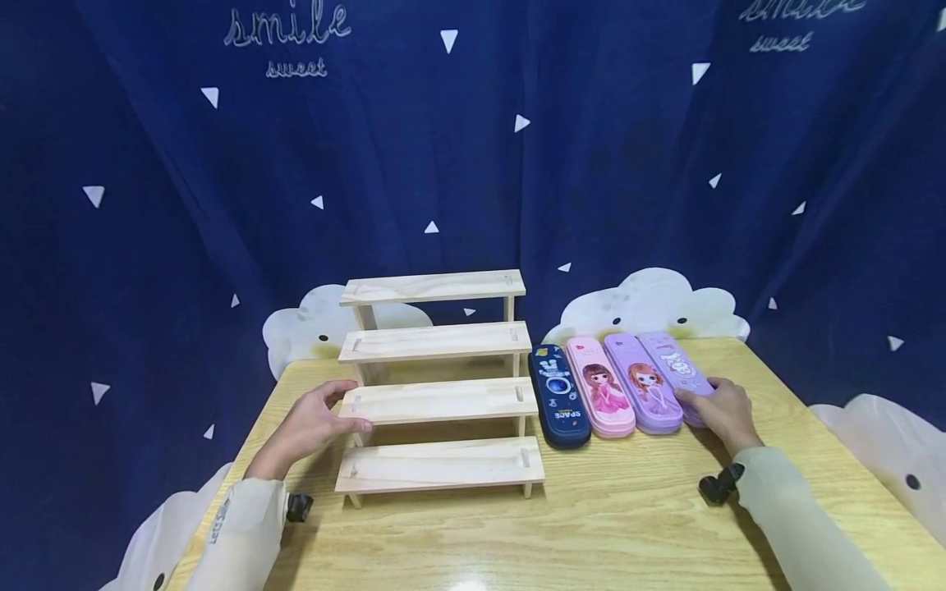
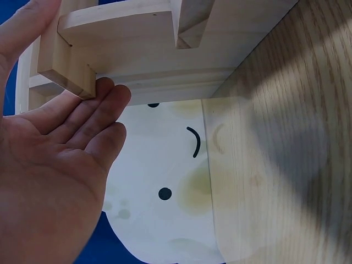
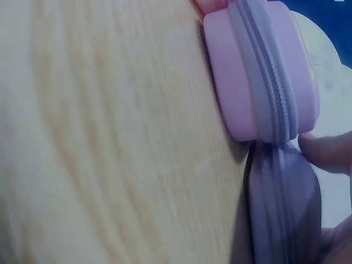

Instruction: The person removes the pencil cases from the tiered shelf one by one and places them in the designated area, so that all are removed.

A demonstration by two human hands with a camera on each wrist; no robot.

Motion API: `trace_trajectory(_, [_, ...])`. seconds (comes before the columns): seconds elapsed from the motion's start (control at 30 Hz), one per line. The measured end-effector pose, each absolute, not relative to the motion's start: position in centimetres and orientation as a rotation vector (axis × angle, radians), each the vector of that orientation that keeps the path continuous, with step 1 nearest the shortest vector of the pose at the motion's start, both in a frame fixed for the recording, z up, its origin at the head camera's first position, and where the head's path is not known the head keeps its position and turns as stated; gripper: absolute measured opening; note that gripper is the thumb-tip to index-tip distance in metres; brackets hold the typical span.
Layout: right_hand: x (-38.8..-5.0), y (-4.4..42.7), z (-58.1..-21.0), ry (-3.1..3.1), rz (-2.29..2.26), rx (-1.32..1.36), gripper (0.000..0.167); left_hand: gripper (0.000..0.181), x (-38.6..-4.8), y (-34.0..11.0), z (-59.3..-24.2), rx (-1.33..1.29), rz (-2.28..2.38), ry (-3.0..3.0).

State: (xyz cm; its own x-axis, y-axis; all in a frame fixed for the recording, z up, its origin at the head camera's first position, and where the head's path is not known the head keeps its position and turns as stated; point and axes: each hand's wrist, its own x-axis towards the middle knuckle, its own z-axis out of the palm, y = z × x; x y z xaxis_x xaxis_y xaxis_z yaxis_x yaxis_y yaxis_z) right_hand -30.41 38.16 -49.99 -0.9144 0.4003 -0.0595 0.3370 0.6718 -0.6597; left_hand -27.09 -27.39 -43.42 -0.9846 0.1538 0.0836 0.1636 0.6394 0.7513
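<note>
A four-tier wooden display stand (image 1: 443,402) is on the table. My left hand (image 1: 310,427) holds its left end at the second tier from the bottom, the thumb over the board. In the left wrist view, the other fingers (image 2: 104,115) are beside the wooden upright. To the right of the stand, a dark blue space pencil case (image 1: 559,398), a pink doll pencil case (image 1: 602,390) and a purple doll pencil case (image 1: 645,386) lie side by side. My right hand (image 1: 727,414) grips the rightmost lilac pencil case (image 1: 674,365), thumb on its top near the front end.
The wooden table (image 1: 591,525) extends in front of the stand and cases. A navy curtain (image 1: 473,164) with white triangles and pale cloud shapes hangs behind and around the table. Small black devices are strapped to both wrists.
</note>
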Motion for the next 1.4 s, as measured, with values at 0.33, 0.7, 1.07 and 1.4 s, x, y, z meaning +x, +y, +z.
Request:
trace_trajectory(0.33, [-30.07, 38.18, -49.99, -2.805, 1.113, -0.629, 0.092, 0.088, -26.99, -27.34, -43.43, -0.278, -1.294, -2.834])
trace_trajectory(0.7, [-30.06, 37.56, -49.96, -2.821, 1.114, -0.635, 0.092, 0.087, -26.88, -27.47, -43.46, -0.269, -1.302, -2.825])
trace_trajectory(1.07, [-30.14, 37.53, -49.98, -2.821, 1.114, -0.617, 0.092, 0.087, -26.83, -27.53, -43.50, -0.271, -1.306, -2.821])
trace_trajectory(1.4, [-29.78, 37.95, -49.56, -2.753, 1.069, -0.523, 0.083, 0.087, -26.58, -27.44, -43.17, -0.304, -1.177, -2.863])
